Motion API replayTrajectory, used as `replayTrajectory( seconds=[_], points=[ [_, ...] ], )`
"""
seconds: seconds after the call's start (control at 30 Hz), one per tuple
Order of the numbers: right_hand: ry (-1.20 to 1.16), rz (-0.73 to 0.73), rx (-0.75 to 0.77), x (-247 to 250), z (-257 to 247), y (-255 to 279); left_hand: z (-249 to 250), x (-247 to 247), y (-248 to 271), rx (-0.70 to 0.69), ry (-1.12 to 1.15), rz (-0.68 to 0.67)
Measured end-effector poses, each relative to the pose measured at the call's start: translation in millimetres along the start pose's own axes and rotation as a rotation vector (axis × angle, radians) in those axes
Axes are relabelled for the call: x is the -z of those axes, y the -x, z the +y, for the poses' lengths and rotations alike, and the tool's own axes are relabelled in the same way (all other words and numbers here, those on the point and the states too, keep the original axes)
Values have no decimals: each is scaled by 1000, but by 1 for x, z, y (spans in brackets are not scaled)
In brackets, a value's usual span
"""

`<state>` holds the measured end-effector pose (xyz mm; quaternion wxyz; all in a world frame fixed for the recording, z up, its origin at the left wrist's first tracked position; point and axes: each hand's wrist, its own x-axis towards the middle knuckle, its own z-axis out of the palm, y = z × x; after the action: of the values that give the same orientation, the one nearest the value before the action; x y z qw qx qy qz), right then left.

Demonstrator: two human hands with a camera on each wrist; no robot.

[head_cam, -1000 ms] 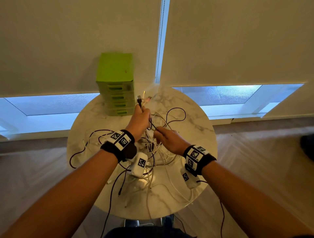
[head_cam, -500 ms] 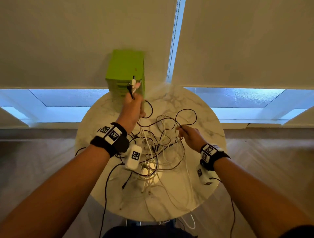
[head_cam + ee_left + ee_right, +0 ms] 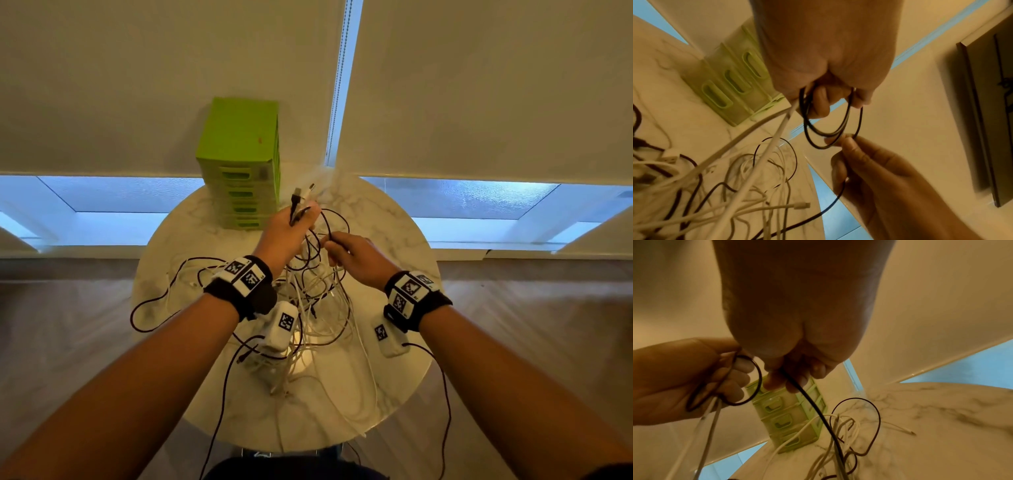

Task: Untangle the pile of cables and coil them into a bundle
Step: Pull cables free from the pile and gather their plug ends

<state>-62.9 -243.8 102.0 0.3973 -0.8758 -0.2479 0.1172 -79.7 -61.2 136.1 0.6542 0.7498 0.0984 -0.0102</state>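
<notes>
**Cable Untangling: Both Hands Engaged on the Black Cable**

**Left hand.** The left hand (image 3: 289, 229) is raised above the round white marble-patterned table (image 3: 394, 219). Its fingers are curled around several cable ends at once. Plug ends (image 3: 301, 195) project upward out of the fist. In the left wrist view, the thin black cable (image 3: 813, 129) hangs in small loops below the curled fingers (image 3: 818, 104), and two flat white cables (image 3: 777, 134) run from the same grip down toward the table.

**Right hand.** The right hand (image 3: 356, 258) is just beside the left hand, slightly lower. Its thumb and fingertips (image 3: 849, 141) pinch one strand of the thin black cable. From the pinch point, the black strand drops to the table surface.

**Cable pile.** The tangled pile of white and black cables (image 3: 318, 301) lies on the middle of the table, below and between both wrists. One black loop (image 3: 150, 308) trails out over the left side of the table. Further strands hang over the near edge.

**Surroundings.** A lime-green plastic drawer tower (image 3: 239, 164) stands upright at the far edge of the table, just behind the left hand. Pale roller blinds (image 3: 479, 85) cover the upper windows behind the table.
</notes>
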Motion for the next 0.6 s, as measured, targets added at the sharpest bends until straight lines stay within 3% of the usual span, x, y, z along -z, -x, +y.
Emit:
replayTrajectory(
  seconds=[0.2,0.3,0.47,0.6],
  points=[
    [-41,-246,-147,-13,41,17,16,6,-4,-58,170,97],
    [-26,-266,-230,-24,60,28,26,16,-4,-66,278,181],
    [110,1,-318,-28,83,27,28,37,-8,-85,260,239],
    [189,254,-316,-19,52,10,15,41,-8,-106,184,111]
  ],
)
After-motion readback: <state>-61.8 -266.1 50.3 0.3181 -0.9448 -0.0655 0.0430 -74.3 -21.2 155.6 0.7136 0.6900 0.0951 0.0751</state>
